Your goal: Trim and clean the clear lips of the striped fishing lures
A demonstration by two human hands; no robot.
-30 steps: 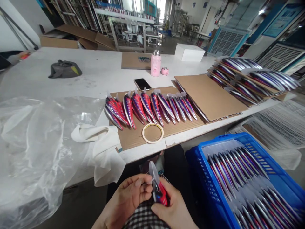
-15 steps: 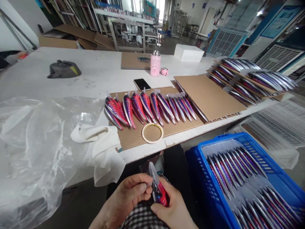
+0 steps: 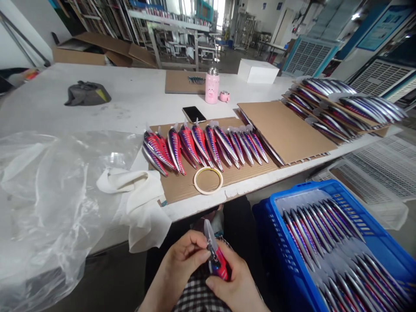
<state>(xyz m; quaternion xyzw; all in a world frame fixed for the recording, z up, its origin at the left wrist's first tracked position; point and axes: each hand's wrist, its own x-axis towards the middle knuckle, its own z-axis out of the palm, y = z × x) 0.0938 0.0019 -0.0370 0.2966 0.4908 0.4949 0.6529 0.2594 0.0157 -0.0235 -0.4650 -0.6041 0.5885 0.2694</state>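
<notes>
A red and dark fishing lure with a clear lip is held over my lap, below the table's front edge. My right hand wraps round its body, thumb on the near side. The fingers of my left hand are pinched together at the lure's head beside the clear lip; whatever is between the fingertips is too small to make out. On the table, several similar lures lie in a row on a cardboard sheet. A roll of narrow tape lies on that sheet's front edge.
To my right stands a blue basket of lures in rows. Cardboard sheets and stacked lures occupy the table's right. A phone, a pink bottle, a white cloth and clear plastic are also on the table.
My left hand has shifted slightly right and up along the lure's head, its thumb now closer to the lure. My right hand keeps its hold on the body.
</notes>
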